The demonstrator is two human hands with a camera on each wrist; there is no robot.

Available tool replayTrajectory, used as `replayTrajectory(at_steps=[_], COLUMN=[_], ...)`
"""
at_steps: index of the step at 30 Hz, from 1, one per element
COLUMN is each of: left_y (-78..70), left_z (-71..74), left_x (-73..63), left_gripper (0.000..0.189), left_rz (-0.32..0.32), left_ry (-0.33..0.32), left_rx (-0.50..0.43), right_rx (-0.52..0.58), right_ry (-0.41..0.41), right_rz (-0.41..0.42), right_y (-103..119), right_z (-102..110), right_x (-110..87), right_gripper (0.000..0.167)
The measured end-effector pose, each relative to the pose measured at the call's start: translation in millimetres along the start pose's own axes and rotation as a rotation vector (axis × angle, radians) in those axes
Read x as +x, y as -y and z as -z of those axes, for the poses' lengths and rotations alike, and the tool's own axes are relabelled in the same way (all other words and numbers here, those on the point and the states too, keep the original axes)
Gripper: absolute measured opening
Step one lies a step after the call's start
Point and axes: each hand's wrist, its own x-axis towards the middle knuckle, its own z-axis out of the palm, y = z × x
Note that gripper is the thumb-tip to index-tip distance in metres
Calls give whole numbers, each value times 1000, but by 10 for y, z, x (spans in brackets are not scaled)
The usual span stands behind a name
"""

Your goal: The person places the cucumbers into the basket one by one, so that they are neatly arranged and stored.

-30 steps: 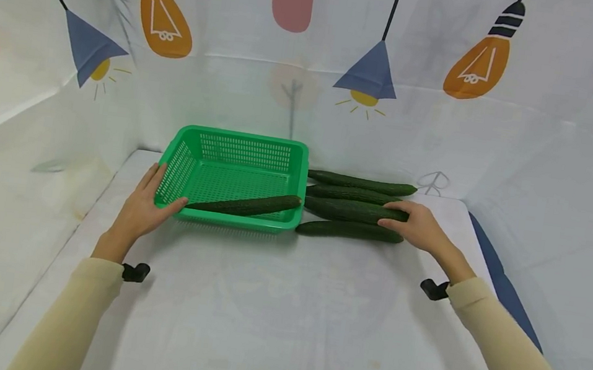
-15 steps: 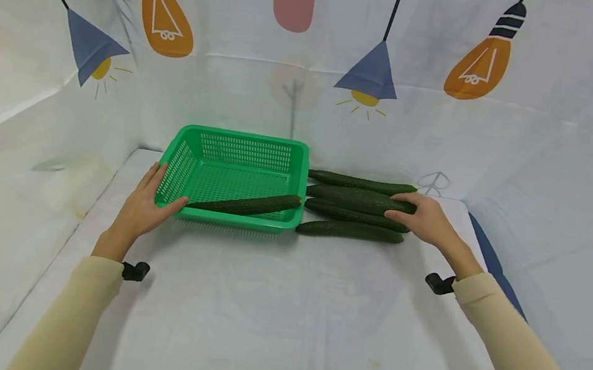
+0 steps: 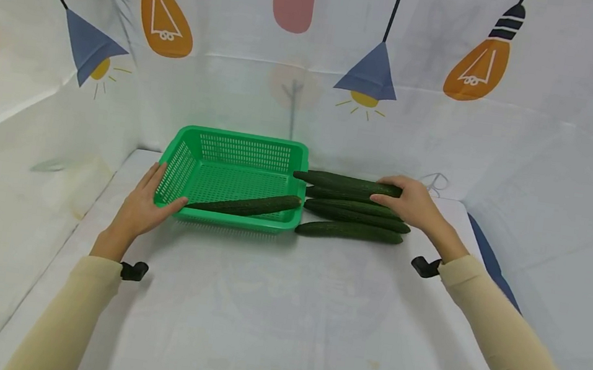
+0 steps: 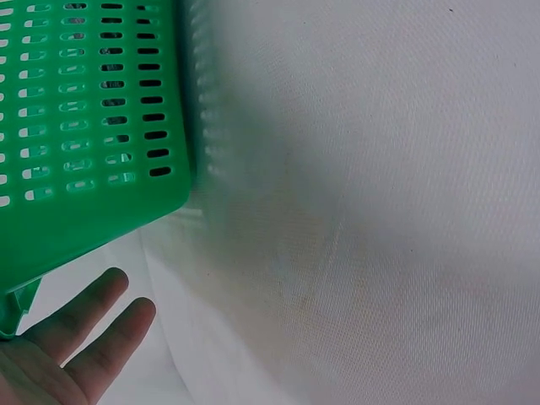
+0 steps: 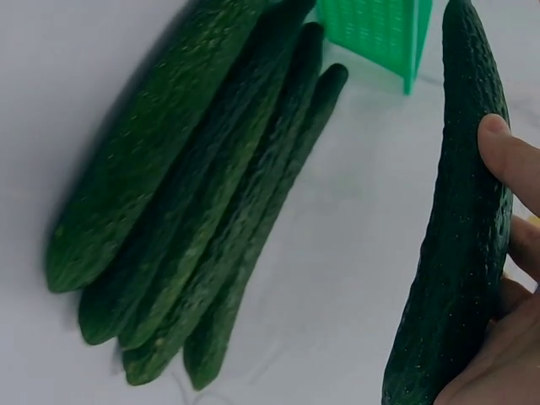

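Note:
My right hand (image 3: 412, 203) grips one end of a dark green cucumber (image 3: 350, 184), its thumb and fingers curled round it. That cucumber is raised above the others, and its far end overlaps the basket's right rim in the head view. In the right wrist view the held cucumber (image 5: 460, 219) stands apart from the lying ones. At the front left corner of the green plastic basket (image 3: 235, 221), my left hand (image 3: 141, 208) rests with thumb and fingers spread. Straight fingers (image 4: 105, 346) show beside the basket wall (image 4: 93, 198) in the left wrist view. One cucumber (image 3: 246, 204) lies inside, along the front.
Several more cucumbers (image 3: 349, 231) lie side by side on the white-covered table (image 3: 278, 320), right of the basket. A white printed sheet (image 3: 393, 135) hangs behind the table and at both sides.
My right hand has lifted the cucumber from the row and carried it back, then left, toward the basket's right rim. The left hand and the basket have stayed in place.

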Motion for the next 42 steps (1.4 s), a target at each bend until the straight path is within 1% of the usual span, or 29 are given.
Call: replayTrajectory(at_steps=[2,10,16,20,26,32,37,42], left_y=[-1,8,8,5,7,7,10,2], left_z=[2,-6,2,7,5,-2,-4,4], left_x=[-1,0,5,11,15,28,21,9], left_gripper=[100,103,104,104,107,109,110,110], left_rz=[-2,2,7,7,5,1,-1,1], left_ry=[-4,2,6,6,5,5,3,1], left_rx=[1,-1,-4,-8,-25,-48,-59,-65], right_rx=[-8,-109,-108,-112,-128,-169,-206,-230], right_ry=[-3,11,6,29,92,129,156,182], right_rz=[16,111,189,227,215,194,167,115], right_y=[77,486,793,982,1228,1365,1483,1612], right_z=[-28,-193,-392,-547,-753,-932,-1033,-1112], right_x=[65,294,422,520,659,792,892,931], right_gripper=[59,53,50,49,49,53,51,49])
